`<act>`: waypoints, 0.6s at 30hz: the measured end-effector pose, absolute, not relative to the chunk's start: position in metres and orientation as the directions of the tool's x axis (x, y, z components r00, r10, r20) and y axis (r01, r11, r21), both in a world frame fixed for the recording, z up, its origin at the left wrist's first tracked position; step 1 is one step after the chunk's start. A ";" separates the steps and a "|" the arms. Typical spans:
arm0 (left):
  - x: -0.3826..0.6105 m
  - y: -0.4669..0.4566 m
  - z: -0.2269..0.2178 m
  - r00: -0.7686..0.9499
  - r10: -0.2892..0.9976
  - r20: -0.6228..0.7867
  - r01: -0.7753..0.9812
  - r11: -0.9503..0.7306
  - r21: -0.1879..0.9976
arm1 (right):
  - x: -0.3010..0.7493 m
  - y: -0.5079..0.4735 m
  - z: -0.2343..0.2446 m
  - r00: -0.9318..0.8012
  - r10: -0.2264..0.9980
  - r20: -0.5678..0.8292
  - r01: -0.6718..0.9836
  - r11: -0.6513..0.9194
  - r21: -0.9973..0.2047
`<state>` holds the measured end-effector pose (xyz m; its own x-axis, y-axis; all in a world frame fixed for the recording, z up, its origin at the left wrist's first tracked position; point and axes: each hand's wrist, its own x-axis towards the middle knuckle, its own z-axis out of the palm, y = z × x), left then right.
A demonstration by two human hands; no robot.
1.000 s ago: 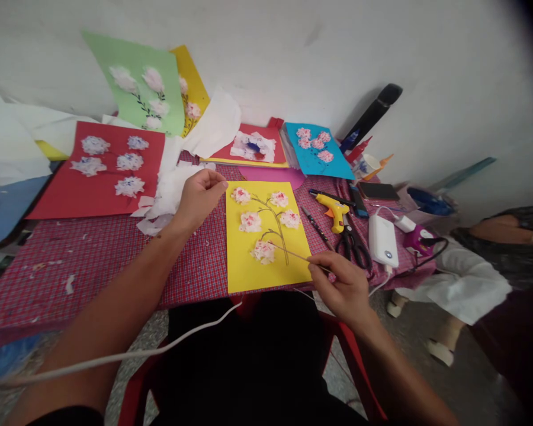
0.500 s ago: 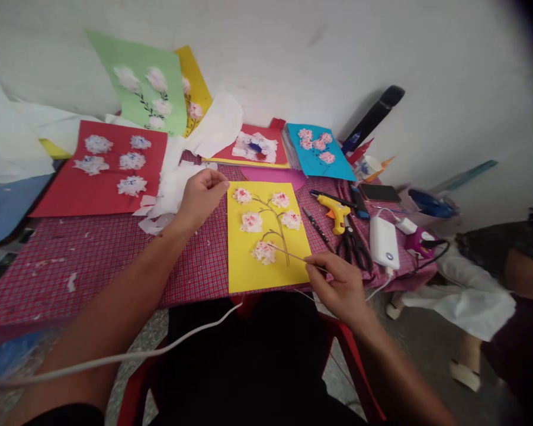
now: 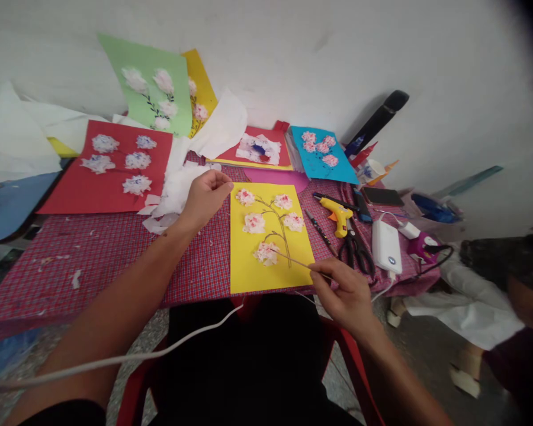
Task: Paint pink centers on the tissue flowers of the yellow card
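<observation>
A yellow card [image 3: 249,272] with several pink-white tissue flowers on a drawn brown stem lies on the red checked tablecloth [image 3: 106,260] before me. My left hand [image 3: 204,198] hovers at the card's upper left corner, fingers curled with thumb against forefinger; what it pinches, if anything, is too small to see. My right hand [image 3: 346,296] is closed on a thin stick [image 3: 297,261] whose tip rests by the lowest flower [image 3: 265,253].
A yellow glue gun [image 3: 336,214], black scissors [image 3: 357,251], a pen [image 3: 320,232], a white power bank [image 3: 385,247] and a phone [image 3: 379,196] lie right of the card. Red [image 3: 71,189], green [image 3: 148,65] and blue [image 3: 326,168] flower cards sit behind. Another person is at right.
The view has drifted slightly, so everything sits a little to the right. Both hands keep their poses. The person at right has leaned further into view.
</observation>
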<state>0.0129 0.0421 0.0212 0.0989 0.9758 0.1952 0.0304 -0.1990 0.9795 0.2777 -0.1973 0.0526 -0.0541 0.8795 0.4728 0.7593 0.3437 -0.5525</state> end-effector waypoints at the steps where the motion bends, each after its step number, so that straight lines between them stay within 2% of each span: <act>1: 0.013 0.042 0.021 0.099 0.976 0.192 0.032 -0.196 0.980 | 0.277 -0.197 0.053 -0.061 0.885 0.461 0.757 0.342 -0.557; 6: 0.012 0.045 0.017 0.089 0.978 0.189 0.031 -0.193 0.981 | 0.275 -0.197 0.053 -0.042 0.876 0.480 0.757 0.342 -0.557; 10: 0.012 0.044 0.018 0.093 0.977 0.193 0.028 -0.196 0.980 | 0.274 -0.195 0.052 -0.092 0.884 0.459 0.749 0.365 -0.552; 15: 0.014 0.041 0.025 0.107 0.980 0.166 0.006 -0.167 0.986 | 0.274 -0.194 0.053 -0.041 0.864 0.501 0.751 0.358 -0.555; 18: 0.014 0.040 0.027 0.101 0.982 0.159 0.004 -0.161 0.987 | 0.275 -0.194 0.053 -0.062 0.879 0.473 0.750 0.354 -0.559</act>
